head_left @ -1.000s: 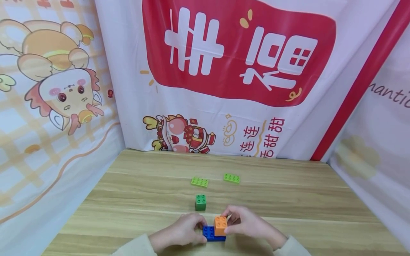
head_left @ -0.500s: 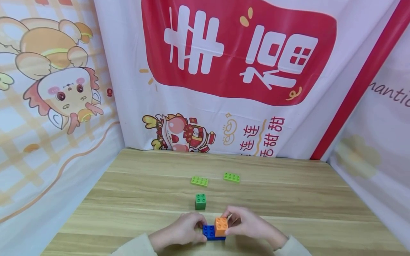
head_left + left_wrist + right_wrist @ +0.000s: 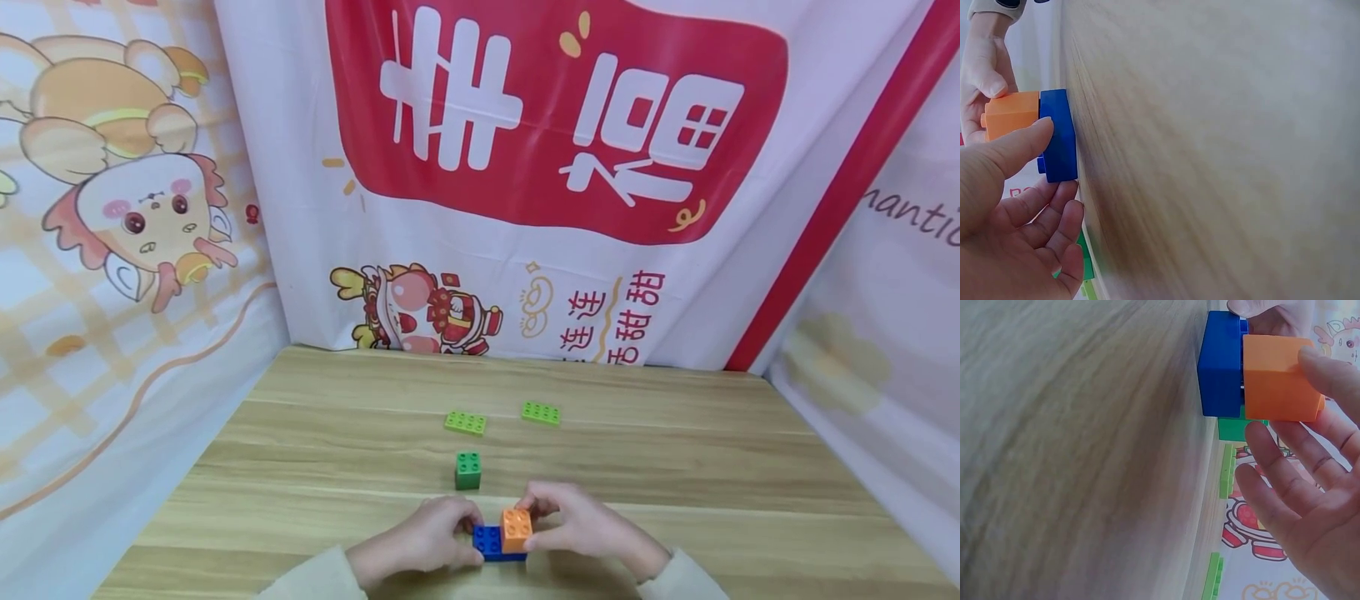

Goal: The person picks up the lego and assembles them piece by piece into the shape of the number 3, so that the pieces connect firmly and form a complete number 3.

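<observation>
Near the table's front edge lies a blue building brick (image 3: 487, 542), long and low, with two rows of studs. My left hand (image 3: 431, 535) pinches its left end between thumb and fingers. On the brick's right half stands a square orange brick (image 3: 516, 531), which my right hand (image 3: 577, 529) grips between thumb and fingers. In the right wrist view a thin gap shows between the orange brick (image 3: 1279, 378) and the blue brick (image 3: 1221, 365); whether the studs are fully pressed in I cannot tell. A green brick (image 3: 468, 471) stands just behind, touched by neither hand.
Two flat lime-green plates (image 3: 465, 422) with studs lie farther back on the wooden table (image 3: 337, 433). A white and red printed curtain (image 3: 480, 217) hangs at the table's back edge, and more printed cloth hangs on both sides.
Both hands keep their hold on the bricks. The orange brick shifts only very slightly on the blue one. The whole head view drifts a little.
</observation>
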Action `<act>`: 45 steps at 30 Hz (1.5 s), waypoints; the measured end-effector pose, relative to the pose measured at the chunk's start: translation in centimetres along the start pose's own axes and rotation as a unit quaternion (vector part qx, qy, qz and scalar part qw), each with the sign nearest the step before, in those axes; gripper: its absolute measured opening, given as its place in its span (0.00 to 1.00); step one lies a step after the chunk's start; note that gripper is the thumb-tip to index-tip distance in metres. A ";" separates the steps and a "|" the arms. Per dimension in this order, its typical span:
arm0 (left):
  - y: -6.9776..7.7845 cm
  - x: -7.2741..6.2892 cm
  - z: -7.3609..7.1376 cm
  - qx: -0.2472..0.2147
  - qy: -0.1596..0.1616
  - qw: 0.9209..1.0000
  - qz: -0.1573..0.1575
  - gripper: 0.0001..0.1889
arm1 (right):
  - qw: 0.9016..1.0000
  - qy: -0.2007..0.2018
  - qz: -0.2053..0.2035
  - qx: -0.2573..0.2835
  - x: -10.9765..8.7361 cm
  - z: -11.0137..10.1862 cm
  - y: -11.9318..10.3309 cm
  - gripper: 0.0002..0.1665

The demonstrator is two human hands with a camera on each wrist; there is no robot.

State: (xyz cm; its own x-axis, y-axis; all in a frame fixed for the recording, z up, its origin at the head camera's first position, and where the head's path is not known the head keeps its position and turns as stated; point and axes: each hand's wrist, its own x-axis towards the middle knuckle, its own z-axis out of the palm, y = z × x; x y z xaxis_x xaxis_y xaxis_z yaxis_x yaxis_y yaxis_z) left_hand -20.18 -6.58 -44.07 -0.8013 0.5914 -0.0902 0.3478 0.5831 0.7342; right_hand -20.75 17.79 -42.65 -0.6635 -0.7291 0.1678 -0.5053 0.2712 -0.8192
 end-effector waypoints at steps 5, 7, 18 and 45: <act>-0.1 0.1 0.0 0.002 0.000 1.000 0.004 0.12 | 1.000 0.002 -0.006 -0.018 0.0 0.0 0.0 0.14; -0.1 0.1 0.0 0.005 0.001 1.000 0.006 0.12 | 1.000 -0.001 0.000 -0.028 0.0 0.0 -0.1 0.14; -0.2 0.0 0.0 0.015 0.010 1.000 0.014 0.12 | 0.998 -0.009 0.034 -0.051 0.3 0.1 -0.7 0.13; -0.2 -0.2 0.1 0.016 0.017 0.999 0.030 0.12 | 0.998 -0.007 0.023 -0.054 0.0 -0.1 -0.9 0.17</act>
State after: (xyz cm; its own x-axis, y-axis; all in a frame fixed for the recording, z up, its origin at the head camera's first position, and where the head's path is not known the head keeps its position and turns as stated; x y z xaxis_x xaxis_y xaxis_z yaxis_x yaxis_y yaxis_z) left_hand -20.00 -6.77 -44.25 -0.7945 0.6068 -0.0237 0.4107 0.5656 0.7151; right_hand -20.34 17.58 -41.83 -0.6793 -0.7235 0.1227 -0.5321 0.3704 -0.7614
